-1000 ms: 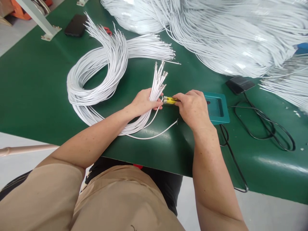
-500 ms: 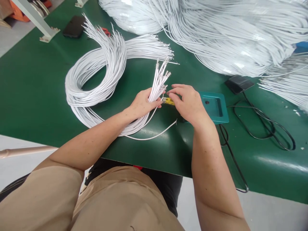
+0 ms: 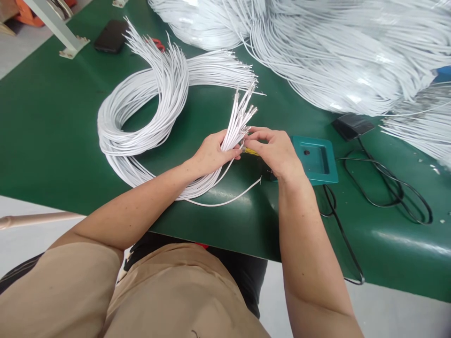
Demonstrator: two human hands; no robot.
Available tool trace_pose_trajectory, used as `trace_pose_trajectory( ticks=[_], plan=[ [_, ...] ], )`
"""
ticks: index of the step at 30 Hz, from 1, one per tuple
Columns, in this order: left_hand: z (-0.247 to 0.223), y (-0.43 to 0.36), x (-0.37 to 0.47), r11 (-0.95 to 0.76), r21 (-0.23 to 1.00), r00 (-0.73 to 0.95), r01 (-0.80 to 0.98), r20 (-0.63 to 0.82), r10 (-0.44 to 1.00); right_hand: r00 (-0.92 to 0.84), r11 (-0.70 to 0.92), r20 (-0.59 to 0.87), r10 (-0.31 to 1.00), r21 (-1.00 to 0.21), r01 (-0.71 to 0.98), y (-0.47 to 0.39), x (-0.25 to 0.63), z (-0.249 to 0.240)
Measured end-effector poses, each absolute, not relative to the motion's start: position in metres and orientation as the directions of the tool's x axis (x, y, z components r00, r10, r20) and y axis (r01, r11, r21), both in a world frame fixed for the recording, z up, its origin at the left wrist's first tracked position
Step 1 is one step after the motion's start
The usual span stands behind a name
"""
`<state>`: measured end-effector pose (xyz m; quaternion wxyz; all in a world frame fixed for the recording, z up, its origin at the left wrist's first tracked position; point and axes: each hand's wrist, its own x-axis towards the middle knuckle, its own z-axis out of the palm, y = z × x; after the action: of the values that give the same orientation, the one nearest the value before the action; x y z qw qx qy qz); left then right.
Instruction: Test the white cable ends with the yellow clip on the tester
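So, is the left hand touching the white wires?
Touching: the head view shows the left hand wrapped around the white wires, its thumb pressed across them.

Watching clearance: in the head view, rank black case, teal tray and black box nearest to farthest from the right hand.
1. Teal tray, just right of the right hand.
2. Black box, farther right, past the tray.
3. Black case, far left, beyond the coil.
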<state>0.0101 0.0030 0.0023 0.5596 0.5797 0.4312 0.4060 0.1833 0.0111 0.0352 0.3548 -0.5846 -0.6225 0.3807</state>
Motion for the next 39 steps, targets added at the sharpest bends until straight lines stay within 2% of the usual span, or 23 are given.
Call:
trace_pose_trajectory(
  ticks=[3,8,12,14,16,20,23,29,35,39],
  plan=[
    [0.001,0.003,0.009,-0.002,1.000,0.296,0.030,-0.007,0.955,-0.041,0.026,0.008,0.999,-0.884,0.466,0.008,0.183,0.034],
    [0.000,0.004,0.008,-0.012,0.999,0.295,0.045,-0.001,0.956,-0.012,0.030,0.028,1.000,-0.813,0.581,0.001,0.183,0.037],
    [0.002,0.004,0.009,0.000,0.999,0.282,0.047,-0.014,0.959,-0.074,0.142,0.124,0.990,-0.752,0.644,-0.002,0.180,0.034],
    [0.004,0.003,0.010,0.033,0.998,0.280,0.044,-0.044,0.959,-0.181,0.271,0.202,0.962,-0.654,0.707,-0.003,0.179,0.032],
    [0.006,0.004,0.010,0.069,0.996,0.282,0.055,-0.082,0.956,-0.259,0.364,0.270,0.927,-0.495,0.789,-0.005,0.180,0.030],
    [0.006,0.005,0.008,0.094,0.991,0.284,0.090,-0.116,0.952,-0.271,0.326,0.272,0.923,-0.185,0.927,-0.009,0.191,0.033],
    [0.003,0.007,0.007,0.105,0.989,0.284,0.101,-0.130,0.950,-0.283,0.302,0.189,0.940,-0.082,0.950,-0.008,0.200,0.034],
    [0.001,0.009,0.008,0.120,0.985,0.281,0.127,-0.152,0.948,-0.333,0.350,0.160,0.929,-0.092,0.932,-0.002,0.207,0.034],
    [0.002,0.011,0.008,0.103,0.963,0.267,0.250,-0.171,0.948,-0.338,0.367,0.218,0.915,-0.105,0.924,0.001,0.210,0.030],
    [-0.001,0.012,0.010,0.077,0.954,0.270,0.288,-0.159,0.950,-0.332,0.354,0.189,0.924,-0.099,0.930,0.000,0.209,0.031]
  ],
)
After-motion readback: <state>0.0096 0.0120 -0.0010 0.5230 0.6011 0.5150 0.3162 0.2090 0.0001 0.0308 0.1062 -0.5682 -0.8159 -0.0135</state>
